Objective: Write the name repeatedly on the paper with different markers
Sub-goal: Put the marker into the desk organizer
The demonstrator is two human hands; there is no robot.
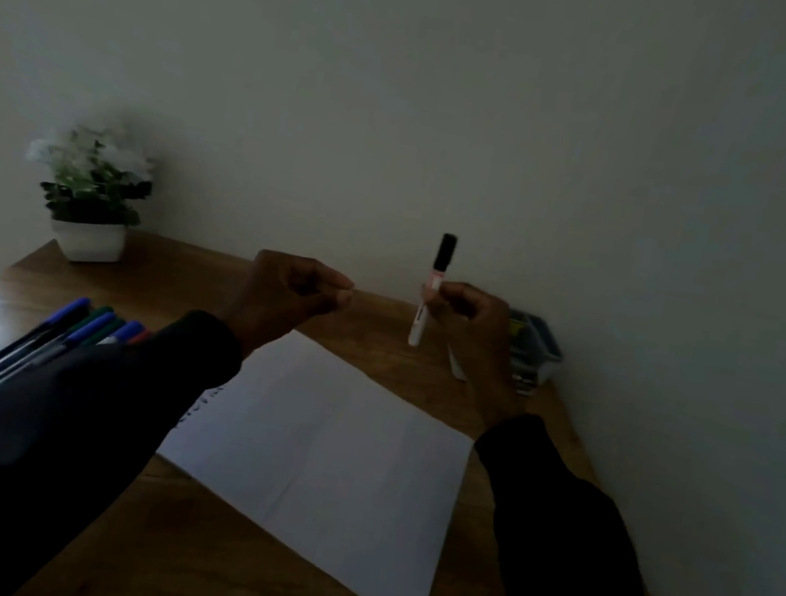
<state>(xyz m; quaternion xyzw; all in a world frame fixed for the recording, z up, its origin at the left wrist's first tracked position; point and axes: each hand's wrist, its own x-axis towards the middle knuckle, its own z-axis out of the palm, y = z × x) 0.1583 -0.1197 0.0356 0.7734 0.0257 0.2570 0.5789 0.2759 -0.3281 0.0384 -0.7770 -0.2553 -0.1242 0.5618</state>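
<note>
A white sheet of paper (325, 461) lies slanted on the wooden desk (377, 321), with faint writing at its left edge beside my left sleeve. My right hand (472, 320) is raised above the desk and pinches a white marker with a black cap (433, 288), held upright with the cap on top. My left hand (295, 291) hovers to its left with fingers curled, and nothing shows in it. Several pens with blue and green caps (52, 344) lie together on the desk's left side, partly hidden by my left sleeve.
A small potted plant with white flowers (90, 196) stands at the back left corner. A clear plastic tray (533, 352) holding small items sits at the back right against the wall. The scene is dim.
</note>
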